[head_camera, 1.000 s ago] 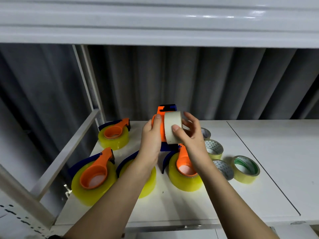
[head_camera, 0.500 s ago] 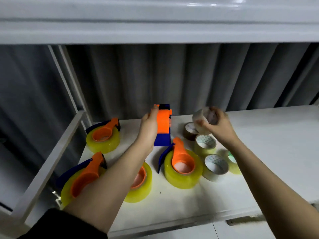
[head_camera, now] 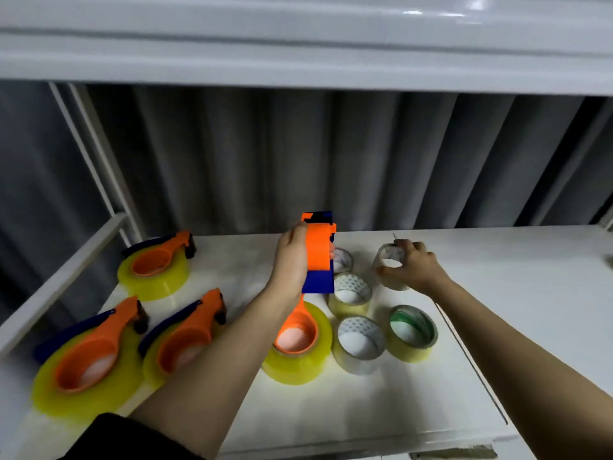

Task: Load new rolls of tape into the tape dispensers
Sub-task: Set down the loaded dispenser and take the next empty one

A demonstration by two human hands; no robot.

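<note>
You've got a white tabletop (head_camera: 497, 327), grey corrugated wall (head_camera: 298, 154) behind, white shelf (head_camera: 298, 44) overhead, white rail (head_camera: 63, 277) at left.

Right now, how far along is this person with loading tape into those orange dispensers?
Well along, it seems. Four orange-and-blue dispensers already sit on yellow rolls on the white shelf. In hand: the left hand holds an empty dispenser upright, while the right hand grips a pale roll. Left: fitting a roll into it; four loose rolls remain.
</note>
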